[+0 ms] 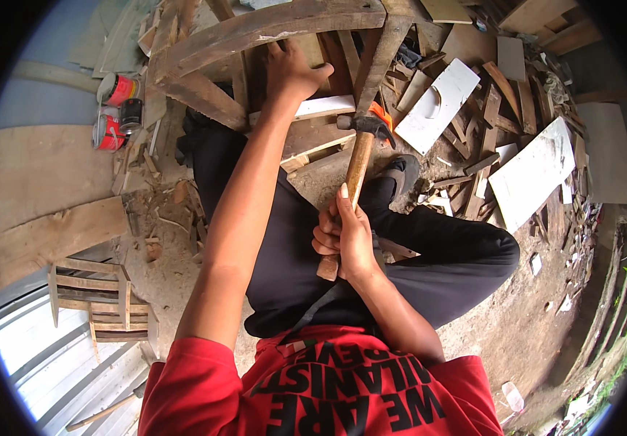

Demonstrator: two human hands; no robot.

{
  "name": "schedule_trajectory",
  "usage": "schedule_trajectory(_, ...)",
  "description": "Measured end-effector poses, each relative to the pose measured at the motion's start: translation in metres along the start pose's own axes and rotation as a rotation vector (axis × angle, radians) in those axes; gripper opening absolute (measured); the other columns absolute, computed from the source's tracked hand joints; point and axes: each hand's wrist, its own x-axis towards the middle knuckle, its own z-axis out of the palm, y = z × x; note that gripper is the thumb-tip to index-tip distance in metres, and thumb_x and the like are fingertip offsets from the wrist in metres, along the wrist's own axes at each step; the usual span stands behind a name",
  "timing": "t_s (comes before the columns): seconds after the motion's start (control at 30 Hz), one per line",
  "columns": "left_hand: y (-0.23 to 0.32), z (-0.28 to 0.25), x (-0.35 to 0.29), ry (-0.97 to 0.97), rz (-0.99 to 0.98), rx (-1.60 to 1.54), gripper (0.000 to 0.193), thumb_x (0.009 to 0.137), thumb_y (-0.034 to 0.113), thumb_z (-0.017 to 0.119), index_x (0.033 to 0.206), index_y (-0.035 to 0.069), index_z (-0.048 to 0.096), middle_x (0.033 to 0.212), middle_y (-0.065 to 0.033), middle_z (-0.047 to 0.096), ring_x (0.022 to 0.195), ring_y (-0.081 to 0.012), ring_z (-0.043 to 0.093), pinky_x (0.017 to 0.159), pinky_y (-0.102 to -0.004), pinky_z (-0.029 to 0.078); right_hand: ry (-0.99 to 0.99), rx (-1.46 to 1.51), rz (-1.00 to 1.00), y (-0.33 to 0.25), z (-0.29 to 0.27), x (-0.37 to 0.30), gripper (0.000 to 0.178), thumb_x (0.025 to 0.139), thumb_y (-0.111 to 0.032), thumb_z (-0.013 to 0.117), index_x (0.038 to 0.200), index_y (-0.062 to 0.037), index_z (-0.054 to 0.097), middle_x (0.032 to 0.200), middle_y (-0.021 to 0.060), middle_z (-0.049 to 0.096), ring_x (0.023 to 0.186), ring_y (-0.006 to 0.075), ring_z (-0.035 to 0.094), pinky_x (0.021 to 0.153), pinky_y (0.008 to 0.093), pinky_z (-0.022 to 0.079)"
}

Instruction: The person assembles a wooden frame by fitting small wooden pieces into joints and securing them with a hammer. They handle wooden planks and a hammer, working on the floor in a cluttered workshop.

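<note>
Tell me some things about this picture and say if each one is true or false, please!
1. The right hand grips a claw hammer with a brown wooden handle. True.
2. The left hand holds a saw. False: it rests on the weathered wooden frame and holds no tool.
3. Red round tins sit at the left on the dirt floor. True.
4. The hammer's head points down toward the person's lap. False: the head is up, away from the body, near the frame.
5. White flat boards lie among wood scraps at the right. True.
</note>
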Motion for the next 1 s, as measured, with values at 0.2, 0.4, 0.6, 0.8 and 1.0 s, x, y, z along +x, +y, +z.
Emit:
schedule_trajectory(0.2, -0.002, 0.000, 0.002, 0.023, 0.023, -0.024, 0.115, 0.071, 0.050, 0.077, 0.152, -0.007, 0.017, 0.148, -0.0435, 0.022, 0.138, -0.0516, 0.033, 0.115, -0.0450, 0.033, 0.011, -0.022, -0.004, 0.001, 0.001, 0.001, 0.040, 0.104, -0.044, 0.046, 0.079, -0.0141, 0.037, 0.059, -0.0022, 0.032, 0.043, 0.0064, 0.027, 0.039, 0.0242, 0.020)
schedule_trajectory(0.4, 0.003, -0.003, 0.008, -0.027, -0.012, -0.027, 0.114, 0.071, 0.051, 0.075, 0.152, -0.006, 0.018, 0.149, -0.0437, 0.022, 0.138, -0.0524, 0.033, 0.115, -0.0446, 0.033, 0.116, -0.442, -0.228, -0.016, -0.024, -0.005, 0.039, 0.104, -0.046, 0.045, 0.086, -0.0107, 0.044, 0.059, -0.0042, 0.032, 0.043, 0.0050, 0.029, 0.039, 0.0222, 0.024)
schedule_trajectory(0.6, 0.001, -0.005, 0.005, -0.036, -0.034, -0.025, 0.108, 0.072, 0.052, 0.073, 0.153, 0.001, 0.024, 0.150, -0.0434, 0.019, 0.139, -0.0515, 0.032, 0.114, -0.0442, 0.033, 0.117, -1.554, -0.500, -0.102, -0.069, -0.007, 0.033, 0.089, -0.031, 0.070, 0.080, -0.0018, 0.059, 0.064, 0.0094, 0.062, 0.054, 0.0202, 0.061, 0.054, 0.0367, 0.049)
schedule_trajectory(0.8, 0.006, -0.003, 0.008, -0.026, -0.008, 0.020, 0.103, 0.072, 0.051, 0.073, 0.151, 0.002, 0.029, 0.151, -0.0412, 0.019, 0.137, -0.0494, 0.037, 0.112, -0.0435, 0.037, -0.126, -2.290, -0.869, -0.151, -0.080, 0.030, 0.018, 0.066, -0.021, 0.072, 0.080, -0.0133, 0.064, 0.075, 0.0057, 0.065, 0.069, 0.0292, 0.066, 0.059, 0.0434, 0.053)
schedule_trajectory(1.0, 0.004, -0.002, 0.005, 0.021, -0.016, -0.007, 0.081, 0.072, 0.050, 0.073, 0.130, -0.002, 0.051, 0.134, -0.0364, 0.041, 0.128, -0.0451, 0.043, 0.106, -0.0477, 0.039, -0.195, -2.508, -0.885, -0.164, -0.064, 0.075, 0.019, 0.066, -0.024, 0.073, 0.080, -0.0132, 0.065, 0.075, 0.0060, 0.066, 0.070, 0.0287, 0.067, 0.060, 0.0423, 0.053)
